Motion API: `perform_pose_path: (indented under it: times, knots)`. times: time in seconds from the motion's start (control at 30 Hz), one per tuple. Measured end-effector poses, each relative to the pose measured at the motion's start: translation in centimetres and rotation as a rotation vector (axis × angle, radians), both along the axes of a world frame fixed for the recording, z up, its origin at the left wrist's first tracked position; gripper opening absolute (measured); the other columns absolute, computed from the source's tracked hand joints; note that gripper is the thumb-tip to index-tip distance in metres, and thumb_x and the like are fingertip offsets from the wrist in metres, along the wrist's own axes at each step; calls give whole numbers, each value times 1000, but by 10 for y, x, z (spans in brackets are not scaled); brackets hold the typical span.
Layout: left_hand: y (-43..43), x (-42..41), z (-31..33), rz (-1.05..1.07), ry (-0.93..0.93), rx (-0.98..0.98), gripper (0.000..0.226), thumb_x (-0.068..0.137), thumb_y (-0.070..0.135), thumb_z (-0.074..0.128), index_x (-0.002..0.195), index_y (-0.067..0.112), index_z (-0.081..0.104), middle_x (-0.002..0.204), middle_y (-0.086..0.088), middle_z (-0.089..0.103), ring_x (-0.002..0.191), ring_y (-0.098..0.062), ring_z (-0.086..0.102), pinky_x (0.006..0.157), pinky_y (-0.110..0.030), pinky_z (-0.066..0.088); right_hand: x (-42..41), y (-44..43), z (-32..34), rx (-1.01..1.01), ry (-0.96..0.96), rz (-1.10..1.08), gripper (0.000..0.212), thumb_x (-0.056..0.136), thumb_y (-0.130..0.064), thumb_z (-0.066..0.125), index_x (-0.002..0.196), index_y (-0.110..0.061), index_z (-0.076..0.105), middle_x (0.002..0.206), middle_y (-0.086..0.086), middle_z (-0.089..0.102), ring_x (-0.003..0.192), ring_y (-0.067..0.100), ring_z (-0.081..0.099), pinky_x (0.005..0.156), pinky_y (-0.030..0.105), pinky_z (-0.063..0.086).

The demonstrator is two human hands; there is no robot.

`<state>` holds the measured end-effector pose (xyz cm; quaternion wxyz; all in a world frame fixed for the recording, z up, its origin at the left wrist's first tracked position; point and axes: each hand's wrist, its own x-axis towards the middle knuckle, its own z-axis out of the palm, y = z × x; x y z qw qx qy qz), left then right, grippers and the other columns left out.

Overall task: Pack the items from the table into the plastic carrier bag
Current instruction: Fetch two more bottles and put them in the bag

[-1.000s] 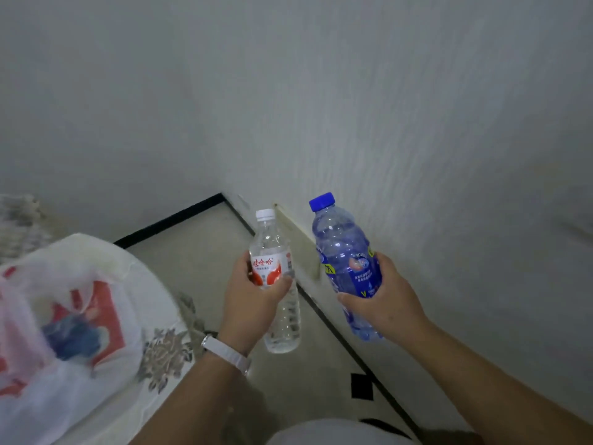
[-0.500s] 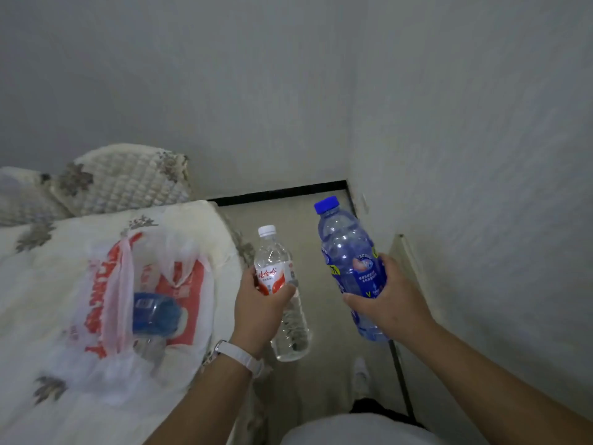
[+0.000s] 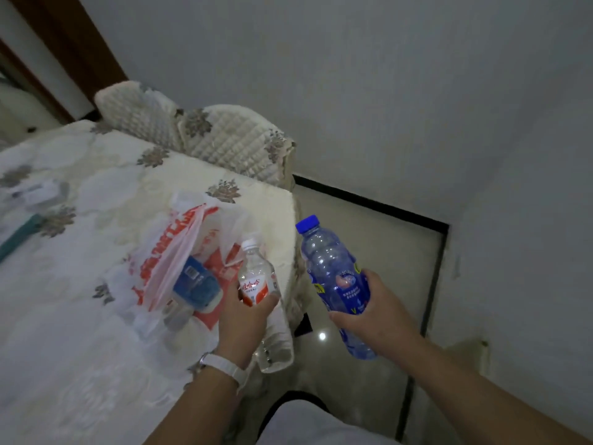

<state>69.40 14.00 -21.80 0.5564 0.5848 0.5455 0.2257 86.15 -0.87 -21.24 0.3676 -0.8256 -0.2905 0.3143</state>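
Note:
My left hand [image 3: 245,319] grips a clear water bottle [image 3: 258,277] with a white cap and a red-and-white label, held just right of the bag. My right hand [image 3: 373,313] grips a blue water bottle [image 3: 330,271] with a blue cap, out over the floor. A white plastic carrier bag [image 3: 167,261] with red print lies on the table's cloth-covered top, its mouth toward my hands. Inside it I can see a blue-labelled packet [image 3: 195,282].
The table carries a cream floral cloth [image 3: 80,332], and a quilted chair back [image 3: 224,139] stands behind it. A teal object [image 3: 19,234] and some paper [image 3: 38,191] lie at the far left. Tiled floor [image 3: 378,252] and grey walls close in on the right.
My view has swung left from the room's corner, bringing the table and bag into full sight. Both hands still hold their bottles, and the clear bottle now sits at the bag's edge.

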Motion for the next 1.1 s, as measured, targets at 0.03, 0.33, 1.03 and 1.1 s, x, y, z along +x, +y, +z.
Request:
perform_pose_path:
  times: [0.03, 0.33, 1.03, 1.1]
  knots:
    - [7, -3, -3, 30, 9, 5, 43, 81, 18, 77, 115, 27, 51, 97, 9, 65, 80, -7, 65, 59, -17, 45, 0, 11, -4, -16, 8, 39, 61, 55, -46, 87, 97, -53, 43, 94, -21, 66, 80, -5, 64, 75, 28, 56]
    - [73, -23, -32, 231, 102, 0, 35, 77, 26, 78, 106, 30, 59, 89, 8, 69, 73, -7, 66, 58, -22, 47, -2, 110, -30, -168, -45, 341, 69, 54, -50, 84, 109, -45, 43, 96, -21, 63, 82, -5, 62, 75, 23, 53]
    - [165, -98, -21, 493, 419, 58, 24, 79, 33, 73, 97, 28, 59, 82, 14, 64, 73, -7, 62, 57, -23, 44, -54, 284, -64, -212, -12, 607, 66, 61, -50, 83, 110, -30, 43, 100, -10, 60, 90, 15, 61, 78, 33, 50]
    - [177, -98, -24, 524, 439, 54, 28, 78, 36, 72, 100, 25, 59, 83, 10, 65, 70, -8, 62, 57, -25, 46, -54, 296, -73, -208, -30, 600, 70, 60, -51, 84, 114, -26, 46, 104, -7, 61, 94, 18, 62, 81, 35, 52]
